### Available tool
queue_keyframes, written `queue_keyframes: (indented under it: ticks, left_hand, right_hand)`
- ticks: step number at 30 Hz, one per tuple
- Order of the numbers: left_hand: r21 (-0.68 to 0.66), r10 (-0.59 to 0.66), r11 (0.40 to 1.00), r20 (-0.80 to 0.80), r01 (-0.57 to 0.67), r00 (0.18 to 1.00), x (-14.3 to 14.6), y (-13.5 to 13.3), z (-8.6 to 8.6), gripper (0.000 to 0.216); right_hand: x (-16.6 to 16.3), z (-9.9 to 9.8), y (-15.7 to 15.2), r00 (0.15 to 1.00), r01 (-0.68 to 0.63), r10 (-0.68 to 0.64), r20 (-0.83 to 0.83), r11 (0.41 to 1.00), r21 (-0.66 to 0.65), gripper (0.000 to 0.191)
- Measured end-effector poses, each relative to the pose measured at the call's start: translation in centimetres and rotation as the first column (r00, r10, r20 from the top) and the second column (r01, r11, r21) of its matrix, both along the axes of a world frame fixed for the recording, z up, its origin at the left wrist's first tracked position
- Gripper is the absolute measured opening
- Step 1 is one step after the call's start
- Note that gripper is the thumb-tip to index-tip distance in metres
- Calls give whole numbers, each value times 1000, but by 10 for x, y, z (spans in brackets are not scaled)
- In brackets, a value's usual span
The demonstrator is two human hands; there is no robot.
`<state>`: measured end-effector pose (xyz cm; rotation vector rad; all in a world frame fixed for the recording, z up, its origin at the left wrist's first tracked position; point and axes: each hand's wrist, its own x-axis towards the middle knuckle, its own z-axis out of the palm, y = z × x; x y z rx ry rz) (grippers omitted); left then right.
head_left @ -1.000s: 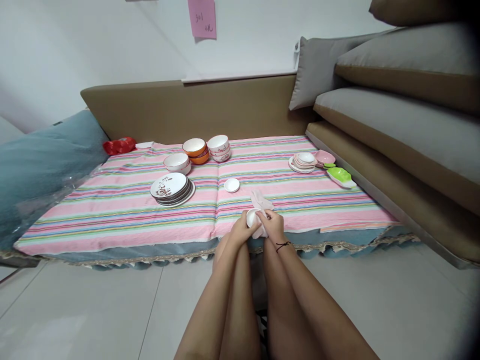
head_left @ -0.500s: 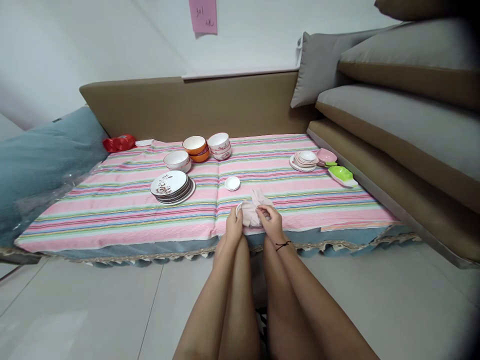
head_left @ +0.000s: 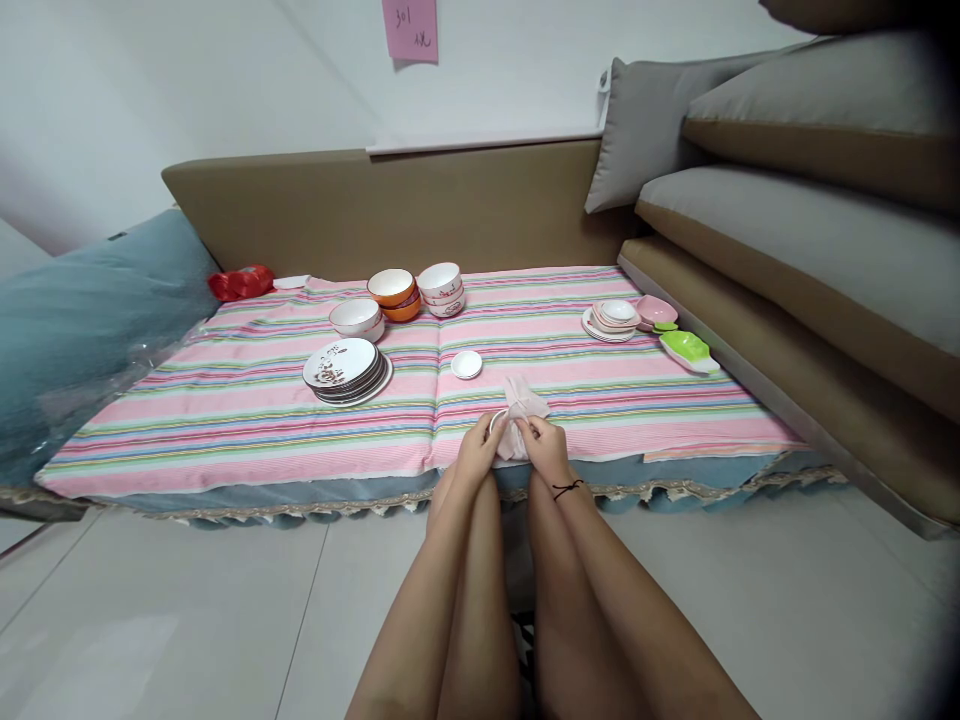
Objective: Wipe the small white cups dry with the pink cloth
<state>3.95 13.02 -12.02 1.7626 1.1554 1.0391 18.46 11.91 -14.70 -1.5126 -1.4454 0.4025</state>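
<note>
Sitting on the pale tile floor [head_left: 187, 620], I hold a small white dish [head_left: 496, 424] in my left hand [head_left: 478, 452], fingers curled round it. My right hand [head_left: 546, 450] pinches a pink cloth [head_left: 517, 415] against the dish. Both are at the near edge of the striped cover [head_left: 225, 420], which lies over a low brown sofa base [head_left: 375, 215]. The cloth hides most of the dish, so I see only a bit of its rim.

A little farther lies a small white saucer [head_left: 466, 364]. Left of it is a stack of plates [head_left: 343, 370]. Beyond are bowls [head_left: 409, 293], some orange. Far right sit pink dishes [head_left: 619, 318] and a green dish [head_left: 686, 350]. Grey cushions [head_left: 810, 220] pile up on the right. A pink note [head_left: 409, 29] on the wall is cut off at the top.
</note>
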Motion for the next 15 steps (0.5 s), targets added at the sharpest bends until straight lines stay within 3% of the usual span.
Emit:
queue_keyframes:
  ticks: [7,12,15]
  left_hand:
    - [-48,-32,998,-19,31,999,1,4,-8,32]
    - [-69,-30,997,-5,30,1000,0,6,-11,34]
    - [-68,-10,998,9,11,1000,0,6,-10,37]
  right_hand:
    - [0,-5,3,999,-48,48,-5,999,1,27]
    - [1,-5,3,999,-35,35,32,999,-10,42]
    - [0,-3,2,997,-53,54,57,999,-13,41]
